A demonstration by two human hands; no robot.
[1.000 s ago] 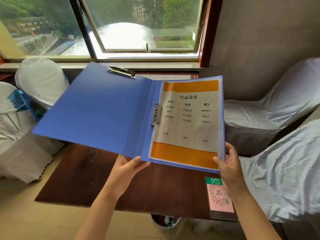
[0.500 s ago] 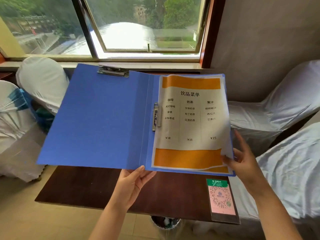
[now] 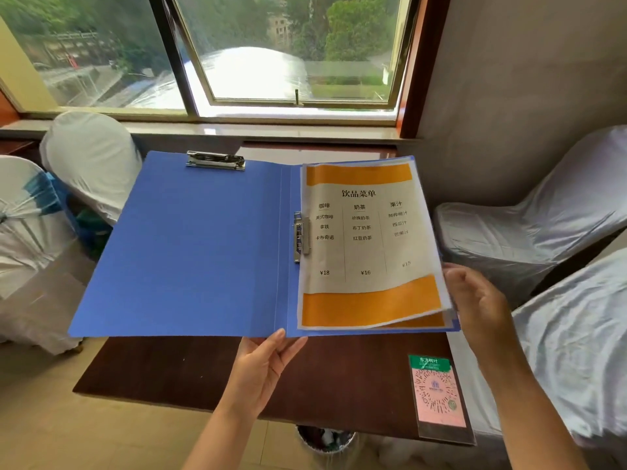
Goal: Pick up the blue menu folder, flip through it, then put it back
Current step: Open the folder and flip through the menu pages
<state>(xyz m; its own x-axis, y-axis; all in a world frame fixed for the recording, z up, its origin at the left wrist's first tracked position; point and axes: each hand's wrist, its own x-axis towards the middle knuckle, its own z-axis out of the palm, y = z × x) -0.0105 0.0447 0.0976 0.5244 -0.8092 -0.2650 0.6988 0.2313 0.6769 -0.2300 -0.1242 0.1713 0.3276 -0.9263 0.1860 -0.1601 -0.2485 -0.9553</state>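
Nearest the camera, two bare forearms reach in from the bottom edge. The left hand (image 3: 268,364) sits at about six o'clock, palm up under the near edge of the blue menu folder (image 3: 190,252), fingers (image 3: 288,344) spread loose beneath the spine, propping it rather than clamping it. The right hand (image 3: 475,300) is over at four o'clock, just at the outer edge of the top menu page (image 3: 366,245); its fingertips are hidden behind the sheets, so I cannot tell whether they pinch the page. That page's near right corner is curled up off the sheet below.

The folder lies open and held up above the dark wooden bench (image 3: 190,371), cover spread toward nine o'clock, pages on the three o'clock side. A QR code card (image 3: 437,395) lies flat on the bench at five o'clock, near the corner. A waste bin (image 3: 325,439) peeks out below the bench edge.

Further out, a metal clip (image 3: 215,161) sits at the top of the left cover, and a second clamp (image 3: 300,237) holds the pages by the spine. White-covered chairs (image 3: 91,161) stand at ten o'clock and three o'clock, and the window (image 3: 291,56) fills twelve o'clock.
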